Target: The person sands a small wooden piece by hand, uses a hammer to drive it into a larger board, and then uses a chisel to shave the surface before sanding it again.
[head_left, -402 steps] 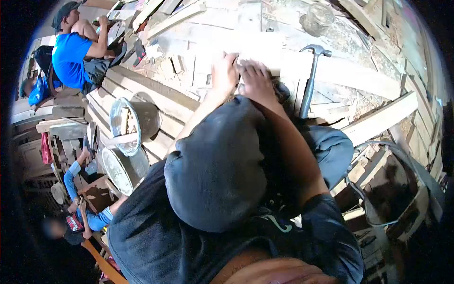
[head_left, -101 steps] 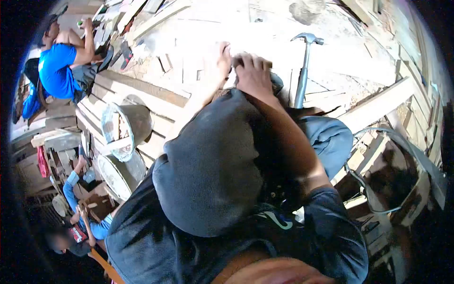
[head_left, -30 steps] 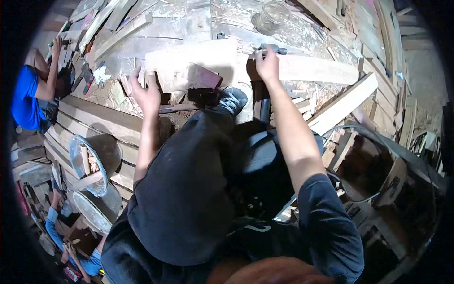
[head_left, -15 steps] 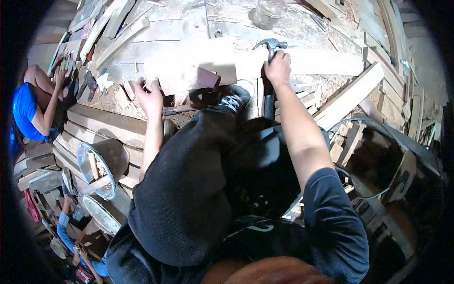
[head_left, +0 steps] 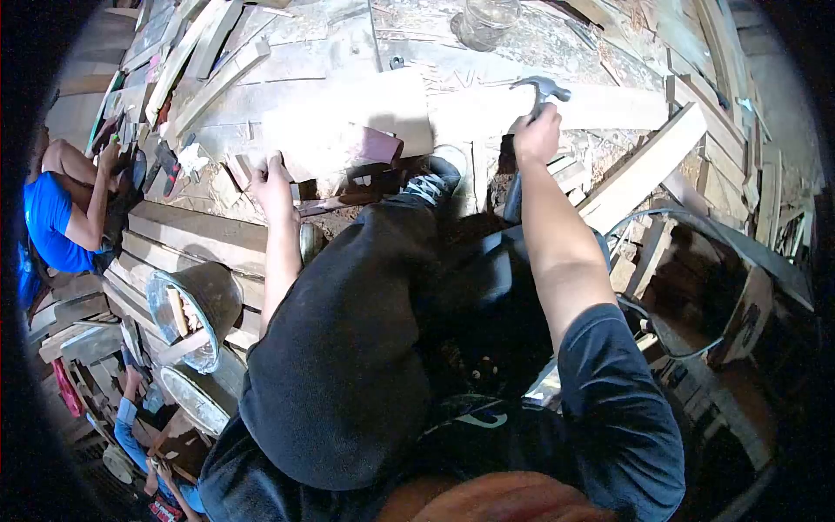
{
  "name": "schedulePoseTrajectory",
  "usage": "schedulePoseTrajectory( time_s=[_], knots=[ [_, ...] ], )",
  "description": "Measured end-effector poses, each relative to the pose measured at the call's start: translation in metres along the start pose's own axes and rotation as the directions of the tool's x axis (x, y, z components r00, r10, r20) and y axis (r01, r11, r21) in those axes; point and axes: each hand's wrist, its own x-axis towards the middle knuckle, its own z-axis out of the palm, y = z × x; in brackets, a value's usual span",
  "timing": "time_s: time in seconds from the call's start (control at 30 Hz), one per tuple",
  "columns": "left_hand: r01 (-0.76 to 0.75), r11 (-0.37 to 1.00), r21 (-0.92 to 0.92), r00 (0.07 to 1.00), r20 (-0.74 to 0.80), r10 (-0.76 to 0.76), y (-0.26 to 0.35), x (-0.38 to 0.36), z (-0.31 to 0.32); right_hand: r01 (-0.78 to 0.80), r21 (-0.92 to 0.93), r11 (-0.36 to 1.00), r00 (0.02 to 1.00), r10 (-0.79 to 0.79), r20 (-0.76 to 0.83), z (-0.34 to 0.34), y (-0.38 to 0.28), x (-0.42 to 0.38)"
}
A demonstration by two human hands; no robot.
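Note:
My right hand (head_left: 537, 137) is closed around the handle of a claw hammer (head_left: 541, 86), whose metal head points up and away from me. Beneath the hammer runs a long pale board (head_left: 609, 106). A wider pale wooden board (head_left: 339, 113), very bright in the light, lies to its left. My left hand (head_left: 274, 190) is at that board's near left corner, its thumb over the edge and the other fingers partly hidden. On the board's near side rests a brownish-pink block (head_left: 376, 144). My shoe (head_left: 432, 181) is just below it.
Wood strips and shavings litter the floor. A clear container (head_left: 489, 22) stands at the far side. To my left are two buckets (head_left: 209, 317), (head_left: 196, 396), one holding wood scraps. A person in blue (head_left: 61, 209) squats at left; another person (head_left: 130, 426) is lower left. A timber (head_left: 648, 165) slants at right.
My right hand and the hammer have moved right, and the hammer's handle has tilted. My left hand's fingers have drawn in against the board's corner. The view has shifted slightly.

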Motion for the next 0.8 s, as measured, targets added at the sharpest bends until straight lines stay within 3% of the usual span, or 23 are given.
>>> schedulePoseTrajectory(
  time_s=[0.03,0.07,0.17,0.3,0.4,0.5,0.53,0.63,0.7,0.77,0.8],
  knots=[
    [0.001,1.000,-0.010,0.999,-0.035,-0.002,-0.002,0.001,0.002,-0.054,-0.030,0.998,0.998,0.053,-0.041,-0.004,0.000,0.001],
    [0.015,0.996,-0.090,0.997,0.083,-0.008,-0.005,0.005,-0.004,-0.050,-0.117,0.992,0.997,0.043,-0.061,-0.008,-0.001,0.002],
    [-0.006,0.997,-0.074,0.998,0.064,0.011,-0.014,0.011,-0.005,0.212,-0.118,0.970,0.943,-0.235,-0.235,0.004,-0.020,-0.002],
    [-0.009,0.998,-0.058,0.999,0.040,0.012,-0.012,0.009,-0.003,0.502,0.289,0.815,0.863,-0.496,-0.098,0.028,-0.064,-0.009],
    [0.009,0.999,-0.043,0.995,0.104,-0.005,-0.008,0.009,-0.007,0.395,0.401,0.826,0.914,-0.398,-0.080,0.053,-0.072,-0.004],
    [0.000,1.000,-0.013,1.000,-0.010,0.000,-0.001,0.001,0.002,0.539,0.344,0.769,0.834,-0.545,-0.086,0.061,-0.078,0.004],
    [-0.015,0.999,-0.037,0.999,-0.032,0.013,-0.003,0.002,0.004,0.516,0.346,0.784,0.836,-0.549,-0.002,0.060,-0.083,0.005],
    [-0.021,0.999,-0.046,0.999,0.029,0.023,-0.002,0.001,0.000,0.625,0.363,0.691,0.758,-0.649,-0.070,0.072,-0.096,0.018],
    [-0.036,0.999,-0.040,0.999,0.038,0.037,-0.004,0.002,0.000,0.703,0.310,0.640,0.665,-0.746,0.031,0.076,-0.104,0.026],
    [-0.053,0.998,-0.035,0.997,0.046,0.054,-0.007,0.006,-0.001,0.677,0.150,0.720,0.669,-0.688,0.281,0.080,-0.113,0.027],
    [-0.061,0.997,-0.038,0.998,0.001,0.061,-0.007,0.005,0.002,0.715,0.053,0.697,0.632,-0.677,0.377,0.084,-0.114,0.030]
  ],
)
